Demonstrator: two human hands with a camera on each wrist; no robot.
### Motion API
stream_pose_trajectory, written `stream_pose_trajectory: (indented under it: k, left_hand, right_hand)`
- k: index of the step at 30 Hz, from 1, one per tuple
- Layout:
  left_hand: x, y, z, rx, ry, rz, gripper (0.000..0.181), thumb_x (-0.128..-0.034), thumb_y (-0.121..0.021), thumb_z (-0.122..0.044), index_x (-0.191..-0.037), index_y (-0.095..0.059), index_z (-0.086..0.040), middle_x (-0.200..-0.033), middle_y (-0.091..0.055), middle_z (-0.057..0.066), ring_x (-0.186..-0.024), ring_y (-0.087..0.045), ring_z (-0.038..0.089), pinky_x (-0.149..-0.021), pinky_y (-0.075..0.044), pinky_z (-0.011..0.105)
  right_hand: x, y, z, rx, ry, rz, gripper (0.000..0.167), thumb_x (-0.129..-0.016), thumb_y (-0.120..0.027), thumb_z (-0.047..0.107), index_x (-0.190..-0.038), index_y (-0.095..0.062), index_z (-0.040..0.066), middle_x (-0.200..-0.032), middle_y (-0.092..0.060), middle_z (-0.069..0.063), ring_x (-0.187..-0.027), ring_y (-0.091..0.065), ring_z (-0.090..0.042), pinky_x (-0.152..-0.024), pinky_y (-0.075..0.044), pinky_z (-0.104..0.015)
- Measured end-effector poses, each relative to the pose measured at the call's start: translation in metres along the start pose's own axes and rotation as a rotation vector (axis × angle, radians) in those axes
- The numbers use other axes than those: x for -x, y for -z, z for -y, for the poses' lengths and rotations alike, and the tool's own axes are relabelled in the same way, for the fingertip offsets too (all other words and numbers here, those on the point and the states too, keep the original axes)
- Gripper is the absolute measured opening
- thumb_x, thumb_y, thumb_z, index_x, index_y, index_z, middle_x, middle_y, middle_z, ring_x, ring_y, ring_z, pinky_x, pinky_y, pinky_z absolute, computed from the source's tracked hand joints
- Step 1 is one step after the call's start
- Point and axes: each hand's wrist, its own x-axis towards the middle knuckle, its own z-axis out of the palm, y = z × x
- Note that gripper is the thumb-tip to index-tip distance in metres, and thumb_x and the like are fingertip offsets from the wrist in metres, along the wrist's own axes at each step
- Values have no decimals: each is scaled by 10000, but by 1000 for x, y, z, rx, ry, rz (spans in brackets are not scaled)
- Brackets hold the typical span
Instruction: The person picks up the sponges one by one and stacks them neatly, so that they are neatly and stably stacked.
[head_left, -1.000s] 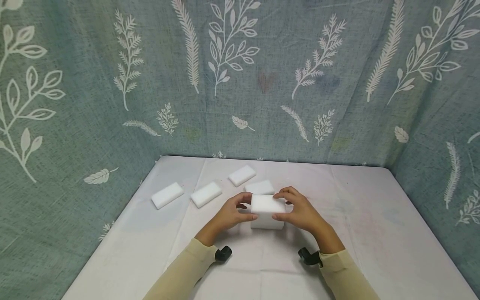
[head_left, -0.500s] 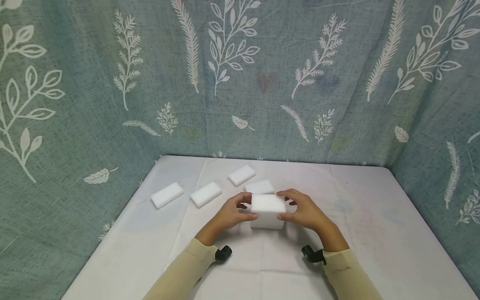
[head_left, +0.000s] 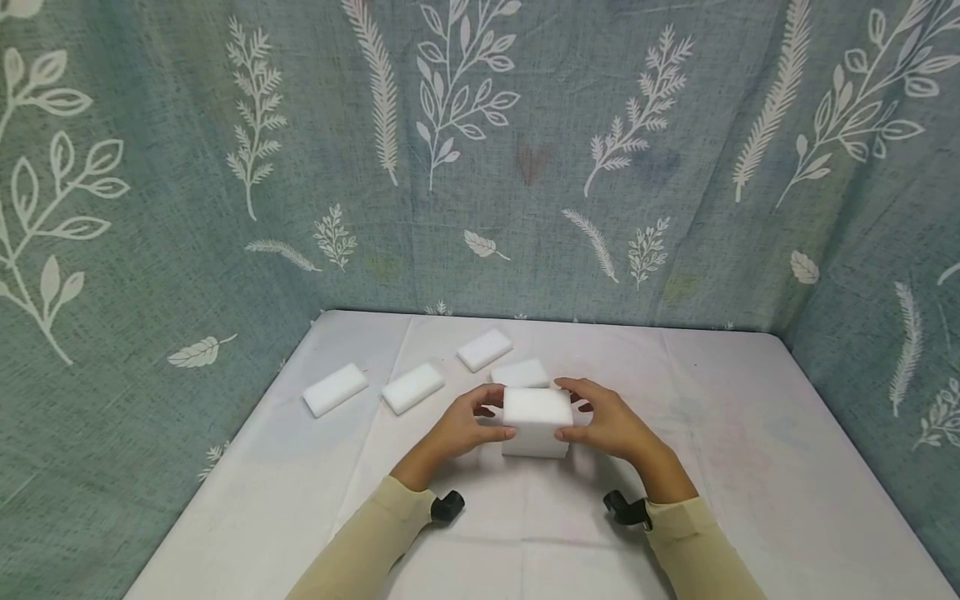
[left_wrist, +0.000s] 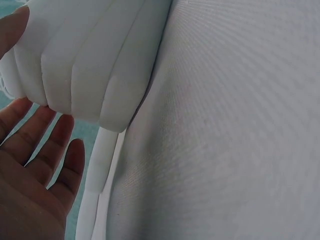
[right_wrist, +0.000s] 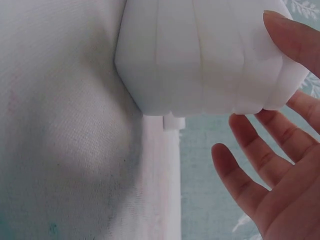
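Several white foam sponges are piled flat in one stack (head_left: 536, 423), which stands on the table in front of the person. On its left side, the left hand (head_left: 459, 427) grips the upper layers, thumb at the near edge and fingers at the far edge. The right hand (head_left: 609, 423) grips the opposite end in the same way. In the left wrist view, the layers of the stack (left_wrist: 87, 65) lie close together, and the lower fingers (left_wrist: 70, 167) spread away from them. The right wrist view shows the thumb (right_wrist: 295, 40) against the upper part.
Loose white sponges lie flat behind and to the left: one at far left (head_left: 335, 390), one beside it (head_left: 412, 388), one farther back (head_left: 484, 350) and one just behind the stack (head_left: 520, 373). A leaf-patterned green cloth (head_left: 525, 208) hangs around the white-covered table (head_left: 720, 467).
The right hand has shifted slightly right, its fingers moving from over the top sponge to its far right edge. The left hand and the stack look unchanged.
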Motion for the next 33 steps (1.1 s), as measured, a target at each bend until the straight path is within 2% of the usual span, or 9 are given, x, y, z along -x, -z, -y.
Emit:
stream_pose_trajectory:
  k: [7,9,16,20,23,26,29,31,33]
  left_hand:
    - [-9,-4,33,5,23,-19,641,-775,-832,-126,-1326,-525,-16,-1232,-590,102,-1138,-541,275,-972,-447,467]
    - [-10,-4,37,12,19,-23,630,-771,-838,-142,-1315,-540,-37,-1220,-598,76,-1128,-546,251,-967,-453,451]
    - [-9,-4,41,4,10,-25,646,-755,-858,-249,-1304,-559,-85,-1194,-607,9,-1101,-562,190,-938,-475,381]
    - [-10,-1,42,-7,8,-18,683,-751,-861,-278,-1327,-547,-88,-1214,-602,8,-1112,-562,195,-937,-475,373]
    - [-9,6,42,-24,11,-8,687,-745,-866,-267,-1334,-548,-110,-1232,-600,0,-1123,-562,195,-950,-465,383]
    - [-7,15,41,-50,29,30,676,-760,-856,-236,-1346,-542,-110,-1240,-603,5,-1124,-565,193,-968,-452,397]
    - [-6,25,38,-85,48,59,619,-806,-815,-212,-1344,-545,-68,-1237,-614,42,-1107,-581,208,-966,-455,411]
    - [-8,30,36,-108,57,51,563,-838,-787,-206,-1327,-560,-43,-1235,-620,76,-1093,-591,219,-954,-467,414]
    - [-12,34,34,-136,69,12,510,-854,-771,-209,-1296,-586,-36,-1222,-628,88,-1081,-598,220,-937,-479,408]
  right_hand:
    - [1,1,-1,0,13,4,764,-742,-864,284,-1404,-509,142,-1301,-561,-28,-1111,-540,-245,-926,-473,-500]
    - [1,1,-1,-10,19,-2,753,-738,-867,288,-1392,-521,147,-1304,-559,-22,-1113,-538,-249,-926,-473,-502]
    - [0,-3,-7,-115,51,-59,550,-712,-885,143,-1187,-608,131,-1272,-574,-72,-1138,-536,-279,-935,-465,-529]
    - [2,-3,0,-149,74,-90,495,-709,-863,34,-1132,-608,60,-1245,-580,-148,-1147,-530,-334,-922,-449,-586]
    - [4,-1,14,-157,85,-87,485,-714,-846,0,-1129,-595,11,-1230,-579,-177,-1140,-528,-353,-924,-443,-597]
    - [8,3,28,-157,93,-70,457,-719,-840,2,-1106,-597,-8,-1218,-580,-193,-1136,-531,-351,-918,-457,-580]
    - [11,4,30,-153,106,-62,439,-718,-838,-4,-1089,-603,-13,-1212,-580,-202,-1130,-531,-367,-903,-466,-580]
    - [12,4,30,-144,120,-66,436,-722,-837,0,-1091,-605,-11,-1205,-585,-194,-1117,-538,-376,-888,-474,-582]
    - [11,4,28,-139,140,-69,431,-735,-830,4,-1101,-603,-11,-1204,-586,-190,-1108,-542,-381,-879,-478,-584]
